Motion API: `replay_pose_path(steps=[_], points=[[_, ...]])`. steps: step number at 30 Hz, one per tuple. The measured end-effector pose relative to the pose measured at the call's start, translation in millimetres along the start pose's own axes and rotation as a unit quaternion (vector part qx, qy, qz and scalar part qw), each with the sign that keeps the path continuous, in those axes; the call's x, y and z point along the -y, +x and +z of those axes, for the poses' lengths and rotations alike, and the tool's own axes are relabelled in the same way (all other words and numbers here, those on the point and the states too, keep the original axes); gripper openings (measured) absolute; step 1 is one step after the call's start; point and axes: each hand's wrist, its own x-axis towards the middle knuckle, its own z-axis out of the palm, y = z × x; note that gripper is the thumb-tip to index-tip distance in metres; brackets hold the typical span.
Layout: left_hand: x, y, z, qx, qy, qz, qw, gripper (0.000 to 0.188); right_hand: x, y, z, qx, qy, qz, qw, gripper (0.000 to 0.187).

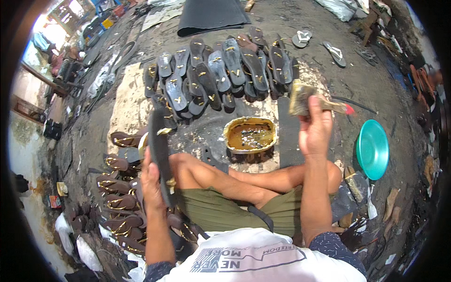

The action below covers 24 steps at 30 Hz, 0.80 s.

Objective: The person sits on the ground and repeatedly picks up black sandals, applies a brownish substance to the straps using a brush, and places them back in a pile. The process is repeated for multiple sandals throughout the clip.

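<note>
- One left hand [153, 184] grips one dark sole [160, 155] by its outer side, thumb and fingers closed on it; the sole stands on its edge, raised above the near left part of the pale mat [126, 96], with two yellowish tabs sticking out from it.
- One right hand [315, 131] holds one wide brush [300, 99], the thumb pressed on it and the other fingers mostly hidden, so their exact bend I cannot tell. The brush is up over the mat's right edge, its one red handle tip pointing right.
- One tub [251, 151] of amber liquid sits near the mat's front edge, between the two hands and apart from both.
- One heap of loose soles [218, 70] covers the mat's far edge; well over a dozen show, but the overlap prevents an exact count.
- At least six brown sandals [121, 202] with gold straps lie in a row on the floor [277, 21], running from the mat's near left corner toward the person.
- One teal basin [373, 149] is beyond the mat's right edge.
- Two white-strapped slippers [336, 53] lie past the far right corner.
- One black sheet [209, 19] lies beyond the heap.
</note>
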Motion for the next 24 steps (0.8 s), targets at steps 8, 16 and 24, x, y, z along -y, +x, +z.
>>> replay_pose_path(steps=[8,16,24], points=[[63,7,78,0.146,-0.366,-0.164,0.904,0.062,-70,-85,74,0.314,-0.250,-0.180,0.898,0.029],[80,-12,82,0.221,-0.228,-0.109,0.942,0.063,-34,-22,81,0.210,-0.318,-0.098,0.919,0.028],[75,-19,89,0.091,-0.273,-0.123,0.950,0.066,-58,-44,50,0.187,-0.223,-0.067,0.954,0.028]])
